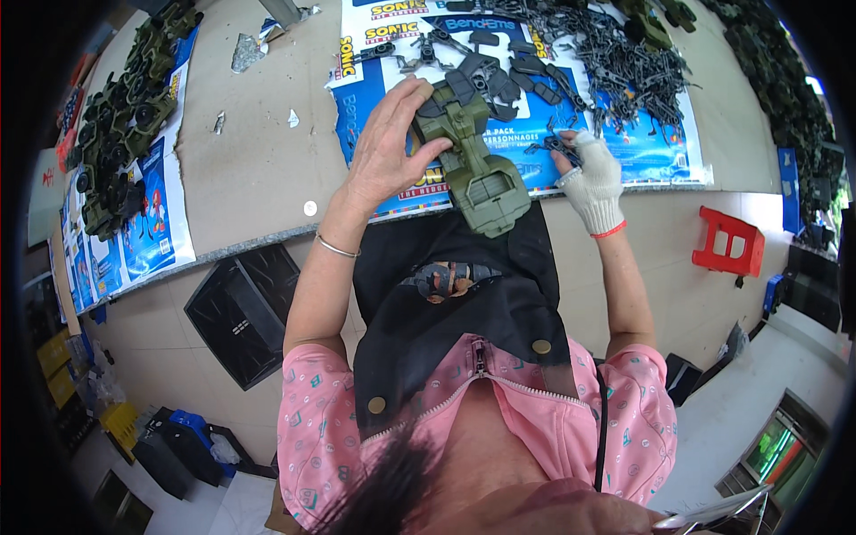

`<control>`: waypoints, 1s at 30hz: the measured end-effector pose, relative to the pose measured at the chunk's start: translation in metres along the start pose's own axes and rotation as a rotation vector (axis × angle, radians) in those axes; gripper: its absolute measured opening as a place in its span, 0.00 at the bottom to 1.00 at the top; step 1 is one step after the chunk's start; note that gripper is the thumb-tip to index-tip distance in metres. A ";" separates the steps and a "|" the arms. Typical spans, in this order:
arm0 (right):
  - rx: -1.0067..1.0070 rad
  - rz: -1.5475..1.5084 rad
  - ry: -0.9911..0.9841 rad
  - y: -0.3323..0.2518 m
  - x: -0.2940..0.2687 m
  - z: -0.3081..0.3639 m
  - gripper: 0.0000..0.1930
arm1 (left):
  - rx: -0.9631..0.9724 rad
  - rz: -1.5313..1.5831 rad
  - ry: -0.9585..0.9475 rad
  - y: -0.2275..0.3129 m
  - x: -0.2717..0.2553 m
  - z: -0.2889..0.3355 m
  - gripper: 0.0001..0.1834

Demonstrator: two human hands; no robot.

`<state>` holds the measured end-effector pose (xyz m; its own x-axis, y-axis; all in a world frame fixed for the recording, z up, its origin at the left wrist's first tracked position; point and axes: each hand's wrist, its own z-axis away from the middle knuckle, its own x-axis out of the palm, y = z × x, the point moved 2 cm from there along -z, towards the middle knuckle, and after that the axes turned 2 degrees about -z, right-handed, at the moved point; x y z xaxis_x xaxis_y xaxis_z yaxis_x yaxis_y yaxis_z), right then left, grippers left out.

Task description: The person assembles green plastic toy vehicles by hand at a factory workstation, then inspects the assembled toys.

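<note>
An olive-green plastic toy vehicle body (489, 192) lies at the near edge of the table, its lower end sticking out over the edge. My left hand (390, 143), bare with a bangle at the wrist, is closed on its upper left side, the thumb across it. My right hand (596, 178), in a white glove with bare fingertips, pinches a small dark plastic part (556, 145) just right of the vehicle. The part's exact kind is too small to tell. Beyond the vehicle lie loose flat black parts (535, 82).
A tangled heap of thin black parts (633, 76) covers the back right of the printed sheet (357, 100). More green toy vehicles (134, 116) are piled at the left. A black crate (241, 312) and a red stool (727, 242) stand on the floor.
</note>
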<state>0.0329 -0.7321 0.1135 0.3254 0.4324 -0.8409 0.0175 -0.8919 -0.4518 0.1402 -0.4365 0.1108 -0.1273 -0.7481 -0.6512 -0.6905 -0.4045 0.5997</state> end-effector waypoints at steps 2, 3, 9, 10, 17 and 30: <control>-0.069 0.113 -0.103 -0.009 -0.013 -0.008 0.16 | -0.045 0.037 0.066 0.002 0.003 0.002 0.39; -0.041 0.175 -0.214 -0.012 -0.015 -0.013 0.16 | -0.042 0.043 0.114 0.003 0.006 0.005 0.39; 0.067 -0.492 -0.126 -0.071 -0.017 -0.043 0.18 | -0.046 0.067 0.182 0.006 0.016 0.008 0.41; 0.001 -0.406 -0.167 -0.091 -0.016 -0.050 0.18 | -0.030 0.056 0.190 0.006 0.015 0.008 0.41; -0.316 -0.190 -0.133 -0.123 -0.013 -0.066 0.17 | -0.032 0.060 0.228 0.006 0.015 0.010 0.40; -0.150 -0.095 -0.259 -0.130 -0.009 -0.065 0.17 | -0.016 0.119 0.281 0.003 0.021 0.012 0.39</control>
<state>0.0894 -0.6291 0.1990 0.0646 0.5172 -0.8534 0.1818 -0.8470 -0.4995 0.1266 -0.4471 0.0933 -0.0031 -0.9062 -0.4229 -0.6709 -0.3117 0.6728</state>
